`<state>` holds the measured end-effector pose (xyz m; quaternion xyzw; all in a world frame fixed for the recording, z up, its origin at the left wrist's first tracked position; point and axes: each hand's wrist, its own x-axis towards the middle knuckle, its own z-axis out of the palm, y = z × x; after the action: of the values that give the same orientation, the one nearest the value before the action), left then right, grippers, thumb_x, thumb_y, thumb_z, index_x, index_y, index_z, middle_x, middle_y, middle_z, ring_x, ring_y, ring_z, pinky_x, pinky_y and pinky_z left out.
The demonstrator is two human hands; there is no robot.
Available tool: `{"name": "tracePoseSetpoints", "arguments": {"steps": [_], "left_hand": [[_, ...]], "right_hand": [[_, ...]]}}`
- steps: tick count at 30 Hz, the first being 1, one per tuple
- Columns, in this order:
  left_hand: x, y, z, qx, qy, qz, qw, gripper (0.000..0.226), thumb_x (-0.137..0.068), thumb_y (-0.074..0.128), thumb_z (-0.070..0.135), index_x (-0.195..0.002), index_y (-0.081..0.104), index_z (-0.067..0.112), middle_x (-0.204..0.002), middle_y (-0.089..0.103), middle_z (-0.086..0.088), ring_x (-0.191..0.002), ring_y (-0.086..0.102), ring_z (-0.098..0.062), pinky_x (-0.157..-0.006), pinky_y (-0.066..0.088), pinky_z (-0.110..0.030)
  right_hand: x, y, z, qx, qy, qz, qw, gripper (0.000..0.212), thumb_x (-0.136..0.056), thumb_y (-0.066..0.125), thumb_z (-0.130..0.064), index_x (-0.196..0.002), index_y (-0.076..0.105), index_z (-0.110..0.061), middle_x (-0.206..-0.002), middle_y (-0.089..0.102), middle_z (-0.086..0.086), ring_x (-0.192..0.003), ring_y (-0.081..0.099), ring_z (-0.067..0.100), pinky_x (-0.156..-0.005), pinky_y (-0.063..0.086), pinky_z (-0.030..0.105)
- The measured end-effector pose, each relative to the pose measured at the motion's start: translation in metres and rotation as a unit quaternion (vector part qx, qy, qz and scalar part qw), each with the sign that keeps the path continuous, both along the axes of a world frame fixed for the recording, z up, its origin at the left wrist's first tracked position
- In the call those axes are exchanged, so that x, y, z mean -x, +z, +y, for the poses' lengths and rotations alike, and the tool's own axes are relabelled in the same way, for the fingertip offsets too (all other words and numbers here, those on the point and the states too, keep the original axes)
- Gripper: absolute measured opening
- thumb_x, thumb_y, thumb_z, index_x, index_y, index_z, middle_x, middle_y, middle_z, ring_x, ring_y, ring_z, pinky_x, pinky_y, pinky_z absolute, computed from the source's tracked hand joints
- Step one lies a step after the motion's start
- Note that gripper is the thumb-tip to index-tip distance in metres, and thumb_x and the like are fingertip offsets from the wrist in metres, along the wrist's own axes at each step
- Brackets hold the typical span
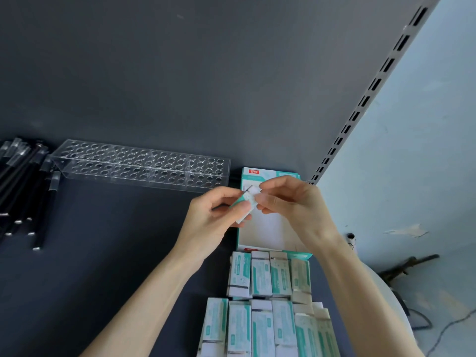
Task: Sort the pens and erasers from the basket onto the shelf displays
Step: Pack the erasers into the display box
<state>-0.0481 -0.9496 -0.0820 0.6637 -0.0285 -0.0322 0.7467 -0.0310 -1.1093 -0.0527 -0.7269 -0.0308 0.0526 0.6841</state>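
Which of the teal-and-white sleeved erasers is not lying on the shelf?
The eraser pinched between the left hand and right hand over the open teal-and-white cardboard display box; the other erasers lie flat in rows on the dark grey shelf.

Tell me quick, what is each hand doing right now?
Left hand: closed, fingers gripping an eraser.
Right hand: closed, fingertips pinching the upper end of the same eraser.

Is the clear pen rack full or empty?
Empty: no pen stands in the clear rack; the black pens lie left of it.
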Motion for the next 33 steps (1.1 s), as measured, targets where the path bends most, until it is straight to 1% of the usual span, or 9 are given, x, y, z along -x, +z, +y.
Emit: {"name": "tracePoseSetpoints", "arguments": {"steps": [5, 11, 14, 16, 19, 22, 26, 30, 33], "left_hand": [[-0.001, 0.007, 0.004, -0.015, -0.049, -0.03, 0.998, 0.047, -0.086, 0.061, -0.003, -0.121, 0.056, 0.029, -0.089, 0.071, -0.01, -0.077, 0.061, -0.01, -0.07, 0.048, -0.018], [-0.002, 0.004, 0.002, 0.043, 0.024, -0.014, 0.999, 0.017, -0.086, 0.059, -0.007, -0.1, 0.052, 0.0, -0.092, 0.071, -0.011, -0.079, 0.071, -0.019, -0.066, 0.055, -0.024], [-0.002, 0.002, -0.005, 0.057, 0.043, -0.003, 0.997, 0.017, -0.085, 0.062, -0.004, -0.092, 0.047, 0.0, -0.09, 0.071, -0.01, -0.077, 0.072, -0.021, -0.065, 0.056, -0.025], [-0.003, -0.001, -0.007, 0.024, 0.045, -0.022, 0.998, 0.016, -0.084, 0.065, 0.0, -0.087, 0.049, 0.002, -0.088, 0.073, -0.005, -0.076, 0.072, -0.017, -0.065, 0.056, -0.023], [-0.006, -0.013, -0.003, -0.117, 0.059, -0.076, 0.989, 0.006, -0.087, 0.066, 0.011, -0.088, 0.06, 0.011, -0.088, 0.072, 0.007, -0.082, 0.066, -0.007, -0.071, 0.05, -0.021], [-0.006, -0.023, 0.006, -0.231, 0.043, -0.071, 0.969, 0.022, -0.083, 0.071, 0.024, -0.103, 0.064, 0.025, -0.104, 0.064, 0.019, -0.099, 0.057, 0.002, -0.084, 0.042, -0.02], [-0.003, -0.026, 0.012, -0.257, -0.046, -0.05, 0.964, 0.063, -0.078, 0.073, 0.039, -0.135, 0.048, 0.027, -0.13, 0.05, 0.022, -0.119, 0.045, 0.01, -0.096, 0.033, -0.01], [-0.002, -0.023, 0.017, -0.246, -0.098, -0.059, 0.963, 0.063, -0.078, 0.076, 0.029, -0.131, 0.044, 0.039, -0.136, 0.045, 0.026, -0.124, 0.04, 0.013, -0.105, 0.031, -0.012], [-0.001, -0.022, 0.017, -0.242, -0.109, -0.063, 0.962, 0.064, -0.078, 0.075, 0.024, -0.133, 0.044, 0.038, -0.135, 0.042, 0.031, -0.122, 0.04, 0.016, -0.102, 0.031, -0.007]], "right_hand": [[0.005, -0.001, 0.003, -0.03, -0.038, -0.028, 0.998, 0.008, -0.079, 0.067, 0.001, -0.077, 0.069, -0.007, -0.066, 0.07, -0.002, -0.06, 0.063, 0.01, -0.066, 0.054, 0.019], [0.01, -0.004, -0.003, -0.027, -0.02, 0.034, 0.999, 0.006, -0.078, 0.068, -0.003, -0.084, 0.068, -0.006, -0.075, 0.073, 0.002, -0.064, 0.066, 0.013, -0.068, 0.056, 0.022], [0.012, -0.004, -0.003, -0.009, -0.01, 0.046, 0.999, 0.016, -0.074, 0.072, -0.003, -0.088, 0.065, -0.005, -0.08, 0.071, 0.007, -0.063, 0.066, 0.016, -0.068, 0.057, 0.025], [0.011, -0.005, -0.001, -0.004, -0.029, 0.047, 0.998, 0.016, -0.073, 0.073, -0.001, -0.084, 0.063, -0.006, -0.081, 0.068, 0.009, -0.063, 0.065, 0.015, -0.065, 0.057, 0.025], [0.006, -0.009, -0.006, 0.017, -0.103, 0.05, 0.993, 0.015, -0.074, 0.074, -0.001, -0.08, 0.061, -0.006, -0.074, 0.067, 0.006, -0.056, 0.063, 0.01, -0.054, 0.053, 0.02], [-0.001, -0.012, -0.02, 0.102, -0.179, 0.026, 0.978, 0.011, -0.074, 0.076, -0.006, -0.076, 0.066, -0.012, -0.072, 0.069, 0.004, -0.057, 0.061, 0.01, -0.058, 0.053, 0.023], [-0.013, -0.011, -0.034, 0.261, -0.21, -0.008, 0.942, 0.012, -0.076, 0.072, -0.013, -0.068, 0.067, -0.019, -0.07, 0.069, -0.005, -0.071, 0.064, 0.021, -0.067, 0.048, 0.03], [-0.026, -0.014, -0.034, 0.379, -0.186, -0.007, 0.906, 0.008, -0.08, 0.065, -0.014, -0.085, 0.071, -0.014, -0.098, 0.073, 0.006, -0.088, 0.063, 0.027, -0.075, 0.05, 0.033], [-0.033, -0.019, -0.034, 0.436, -0.17, -0.014, 0.884, 0.013, -0.082, 0.062, -0.016, -0.089, 0.072, -0.015, -0.103, 0.071, 0.007, -0.092, 0.06, 0.032, -0.078, 0.05, 0.036]]}}
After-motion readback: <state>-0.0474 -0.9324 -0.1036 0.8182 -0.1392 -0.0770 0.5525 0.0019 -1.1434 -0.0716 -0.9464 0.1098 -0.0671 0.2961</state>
